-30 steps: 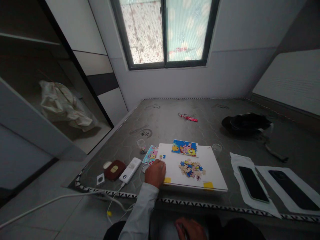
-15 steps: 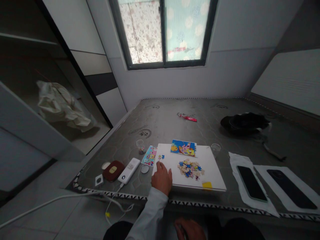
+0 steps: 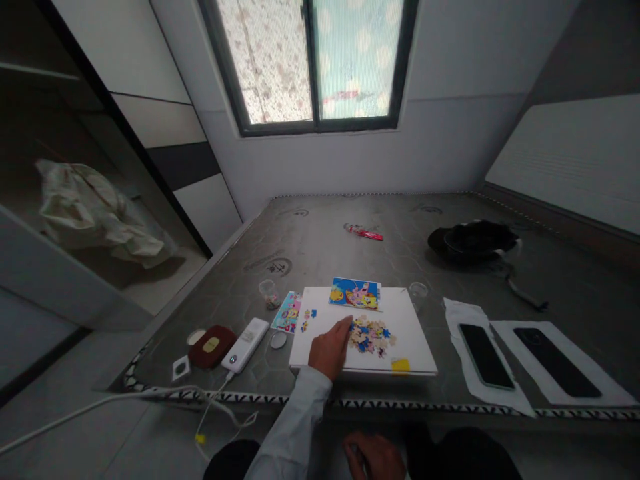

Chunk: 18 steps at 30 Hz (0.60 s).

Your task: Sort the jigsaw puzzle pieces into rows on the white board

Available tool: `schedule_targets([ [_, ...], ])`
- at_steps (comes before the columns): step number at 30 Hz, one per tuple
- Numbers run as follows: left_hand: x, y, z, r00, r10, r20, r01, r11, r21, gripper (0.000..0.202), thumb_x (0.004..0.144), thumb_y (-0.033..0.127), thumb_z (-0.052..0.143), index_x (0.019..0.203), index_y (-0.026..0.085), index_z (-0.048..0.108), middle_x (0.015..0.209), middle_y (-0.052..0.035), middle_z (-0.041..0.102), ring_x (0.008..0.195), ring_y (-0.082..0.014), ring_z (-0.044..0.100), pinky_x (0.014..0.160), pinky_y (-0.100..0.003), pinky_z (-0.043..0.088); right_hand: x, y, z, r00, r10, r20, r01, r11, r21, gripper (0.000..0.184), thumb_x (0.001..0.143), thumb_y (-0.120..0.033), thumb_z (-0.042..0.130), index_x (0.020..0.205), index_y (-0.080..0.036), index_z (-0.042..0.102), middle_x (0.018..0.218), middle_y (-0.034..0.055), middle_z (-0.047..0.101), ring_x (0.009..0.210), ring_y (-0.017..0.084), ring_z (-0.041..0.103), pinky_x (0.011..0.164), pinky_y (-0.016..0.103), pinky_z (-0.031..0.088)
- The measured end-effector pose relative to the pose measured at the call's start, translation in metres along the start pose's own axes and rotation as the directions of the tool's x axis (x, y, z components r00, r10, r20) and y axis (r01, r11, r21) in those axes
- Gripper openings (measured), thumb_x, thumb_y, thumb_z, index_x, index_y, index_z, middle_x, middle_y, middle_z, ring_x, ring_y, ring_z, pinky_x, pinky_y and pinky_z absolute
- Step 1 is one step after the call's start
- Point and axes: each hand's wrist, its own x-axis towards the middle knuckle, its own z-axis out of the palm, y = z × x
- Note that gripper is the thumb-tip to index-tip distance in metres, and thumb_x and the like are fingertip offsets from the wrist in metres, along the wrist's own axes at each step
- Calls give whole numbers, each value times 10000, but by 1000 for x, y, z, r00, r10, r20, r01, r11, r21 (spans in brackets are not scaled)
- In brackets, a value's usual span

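Left hand is out over the white rectangular board lying on the grey quilted mattress, pale grey sleeve trailing back off the board's near edge; the knuckles are loosely bent and the forefinger is stretched out, its tip touching the left edge of the heap of loose blue, yellow and cream jigsaw pieces in the board's middle, and whether a piece is pinched under the fingers is too small to tell. At the board's far edge lies the blue cartoon picture card, and in its far left corner two or three small blue pieces sit apart from the heap. A yellow tab marks the board's near edge, right of the hand. Right hand is low, well short of the board and in shadow; fingers look curled, but what it grips, if anything, I cannot tell. Just left of the board: a colourful printed card, a small round lid, a white oblong power bank and a dark red rounded case. A small clear cup stands off the board's far right corner. Right of the board, two dark phones lie on white paper sheets
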Motion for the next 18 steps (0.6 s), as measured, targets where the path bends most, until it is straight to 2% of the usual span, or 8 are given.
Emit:
schedule_targets([
  [7, 5, 2, 0, 999, -28, -24, 28, 999, 29, 443, 1013, 358, 349, 1444, 296, 435, 1312, -39, 639, 938, -179, 696, 744, -273, 545, 4, 1, -6, 1000, 2, -9, -2, 1000, 18, 398, 1003, -355, 340, 761, -275, 645, 520, -55, 585, 459, 105, 570, 571, 226, 397],
  [11, 3, 1, 2, 997, -40, -72, 41, 999, 8, 389, 1014, 360, 369, 1363, 312, 534, 1233, -14, 690, 956, -161, 697, 742, -243, 531, 6, 0, -8, 1000, -4, 15, 4, 1000, 22, 423, 1005, -364, 320, 756, -273, 650, 525, -51, 592, 456, 101, 564, 558, 226, 389],
  [15, -1, -7, 1, 987, -62, -148, 57, 998, -40, 331, 1009, 346, 402, 1242, 319, 636, 1180, 22, 722, 1001, -144, 691, 802, -235, 525, 7, -3, -9, 1000, 19, 13, -19, 1000, 14, 398, 996, -379, 350, 755, -279, 650, 506, -59, 574, 450, 100, 567, 569, 221, 393],
  [18, -4, -17, -7, 982, -75, -173, 71, 997, -29, 291, 991, 308, 450, 1167, 320, 680, 1200, 38, 713, 1045, -139, 676, 819, -231, 520, 7, -5, -7, 999, 20, 30, -21, 999, 29, 379, 994, -368, 365, 764, -276, 652, 507, -61, 575, 449, 94, 573, 573, 217, 401],
])
